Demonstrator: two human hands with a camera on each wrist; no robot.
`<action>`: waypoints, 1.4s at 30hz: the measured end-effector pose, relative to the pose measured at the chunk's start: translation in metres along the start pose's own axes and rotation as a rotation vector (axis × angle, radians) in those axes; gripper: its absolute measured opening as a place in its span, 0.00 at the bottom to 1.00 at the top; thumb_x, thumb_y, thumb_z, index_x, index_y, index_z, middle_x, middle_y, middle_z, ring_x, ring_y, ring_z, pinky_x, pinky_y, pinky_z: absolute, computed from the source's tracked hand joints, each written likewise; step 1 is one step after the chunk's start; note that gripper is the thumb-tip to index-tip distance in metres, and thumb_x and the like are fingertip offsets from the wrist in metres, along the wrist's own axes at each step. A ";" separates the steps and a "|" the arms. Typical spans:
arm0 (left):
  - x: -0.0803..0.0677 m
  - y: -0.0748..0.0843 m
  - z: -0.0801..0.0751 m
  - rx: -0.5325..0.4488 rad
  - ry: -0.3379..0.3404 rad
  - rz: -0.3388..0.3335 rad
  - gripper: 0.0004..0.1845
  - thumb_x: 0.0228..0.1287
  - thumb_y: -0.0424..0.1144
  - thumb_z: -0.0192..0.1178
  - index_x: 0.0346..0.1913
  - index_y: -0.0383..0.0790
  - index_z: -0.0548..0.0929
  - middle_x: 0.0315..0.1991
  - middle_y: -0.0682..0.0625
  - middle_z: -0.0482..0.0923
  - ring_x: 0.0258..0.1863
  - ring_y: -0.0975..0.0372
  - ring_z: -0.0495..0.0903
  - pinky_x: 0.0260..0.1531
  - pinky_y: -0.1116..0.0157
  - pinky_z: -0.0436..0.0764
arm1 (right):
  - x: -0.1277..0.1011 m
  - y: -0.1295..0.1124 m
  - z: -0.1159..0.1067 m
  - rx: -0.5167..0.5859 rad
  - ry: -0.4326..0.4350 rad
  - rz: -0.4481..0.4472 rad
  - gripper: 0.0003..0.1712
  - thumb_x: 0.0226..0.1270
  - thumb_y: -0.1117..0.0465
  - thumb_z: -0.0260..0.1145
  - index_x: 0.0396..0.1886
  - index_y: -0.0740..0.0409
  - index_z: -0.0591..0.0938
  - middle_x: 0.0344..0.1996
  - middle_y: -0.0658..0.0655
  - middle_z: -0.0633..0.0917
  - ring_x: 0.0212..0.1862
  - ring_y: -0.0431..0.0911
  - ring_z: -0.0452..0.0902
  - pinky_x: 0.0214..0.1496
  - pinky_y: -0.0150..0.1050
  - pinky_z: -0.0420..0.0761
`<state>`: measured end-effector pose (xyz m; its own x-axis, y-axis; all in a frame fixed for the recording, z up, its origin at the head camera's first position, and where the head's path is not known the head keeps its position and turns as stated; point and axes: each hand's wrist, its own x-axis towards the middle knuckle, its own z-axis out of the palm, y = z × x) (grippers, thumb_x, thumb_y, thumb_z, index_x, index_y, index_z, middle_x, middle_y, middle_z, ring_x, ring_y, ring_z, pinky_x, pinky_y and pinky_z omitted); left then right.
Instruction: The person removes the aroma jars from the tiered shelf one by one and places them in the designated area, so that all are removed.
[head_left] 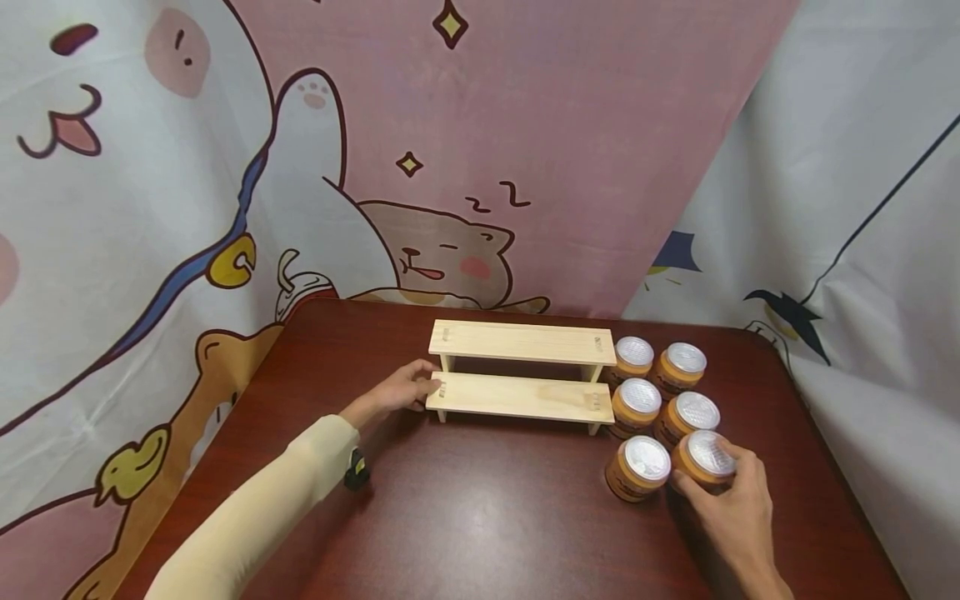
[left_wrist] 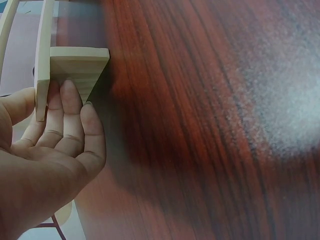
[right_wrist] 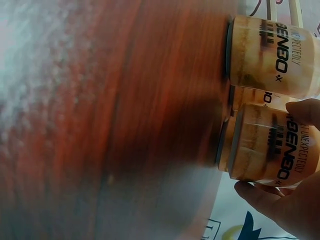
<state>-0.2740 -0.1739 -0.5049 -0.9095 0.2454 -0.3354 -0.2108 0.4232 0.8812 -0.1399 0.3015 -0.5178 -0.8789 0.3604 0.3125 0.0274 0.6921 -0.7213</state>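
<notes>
A person's right hand (head_left: 731,508) closes on the nearest jar (head_left: 705,458) of a cluster of six silver-lidded jars on a dark wooden desk (head_left: 480,517), its fingers (right_wrist: 305,112) curled round the jar's orange-labelled side in the right wrist view; the thumb (right_wrist: 257,195) presses the opposite side. Just to the left of those fingers stands a second jar (head_left: 637,468), touching or nearly touching the held one, and beyond the fingertips the other four jars (head_left: 660,383) sit in two close pairs. Farther from the right hand, beside the jars, a pale two-step wooden shelf (head_left: 521,375) stands empty, its right end close to the jar cluster. At its left end the left hand (head_left: 401,390) steadies it: the left wrist view shows straight fingers (left_wrist: 70,117) lying together flat against the shelf's end support (left_wrist: 75,67), gripping nothing. Behind the desk hangs a pink cartoon-cat backdrop (head_left: 450,167). Judging by the pose, the step in hand looks like picking up the first jar for the shelf; the next move would call for lifting it clear of its close neighbour without tipping it, then carrying it leftward over the lower step while the other hand braces the shelf.
</notes>
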 end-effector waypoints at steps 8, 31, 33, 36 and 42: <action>0.000 0.001 -0.001 0.016 0.003 -0.005 0.22 0.76 0.42 0.55 0.65 0.35 0.69 0.45 0.42 0.83 0.35 0.61 0.83 0.36 0.61 0.81 | -0.002 0.001 0.002 -0.005 -0.009 0.007 0.45 0.44 0.66 0.81 0.65 0.64 0.71 0.56 0.70 0.75 0.56 0.61 0.71 0.52 0.46 0.65; 0.000 0.002 0.000 0.019 0.007 -0.022 0.21 0.76 0.43 0.54 0.64 0.36 0.69 0.44 0.43 0.82 0.37 0.60 0.82 0.40 0.58 0.82 | -0.006 0.008 0.002 -0.006 -0.039 0.043 0.46 0.45 0.63 0.81 0.66 0.64 0.70 0.56 0.71 0.74 0.55 0.64 0.71 0.53 0.51 0.66; 0.000 0.002 -0.001 0.021 0.007 -0.021 0.21 0.76 0.43 0.54 0.64 0.36 0.69 0.44 0.43 0.81 0.37 0.60 0.82 0.40 0.57 0.83 | -0.006 0.009 0.002 -0.002 -0.040 0.038 0.46 0.45 0.63 0.81 0.66 0.64 0.70 0.56 0.72 0.74 0.56 0.65 0.70 0.54 0.55 0.66; 0.000 0.001 -0.001 0.022 0.008 -0.022 0.21 0.76 0.42 0.55 0.64 0.36 0.69 0.44 0.42 0.81 0.37 0.59 0.82 0.41 0.56 0.83 | -0.006 0.009 0.003 0.004 -0.042 0.030 0.46 0.45 0.65 0.81 0.65 0.65 0.70 0.56 0.72 0.73 0.56 0.64 0.70 0.55 0.57 0.66; 0.001 -0.001 -0.001 0.027 0.009 -0.020 0.21 0.76 0.43 0.55 0.64 0.36 0.69 0.44 0.42 0.82 0.37 0.59 0.82 0.40 0.57 0.83 | -0.007 0.008 0.004 0.007 -0.036 0.025 0.45 0.44 0.66 0.81 0.64 0.65 0.71 0.56 0.71 0.74 0.57 0.63 0.71 0.55 0.56 0.65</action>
<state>-0.2753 -0.1748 -0.5060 -0.9086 0.2284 -0.3498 -0.2194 0.4517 0.8648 -0.1359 0.3021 -0.5285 -0.8944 0.3551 0.2721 0.0464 0.6786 -0.7330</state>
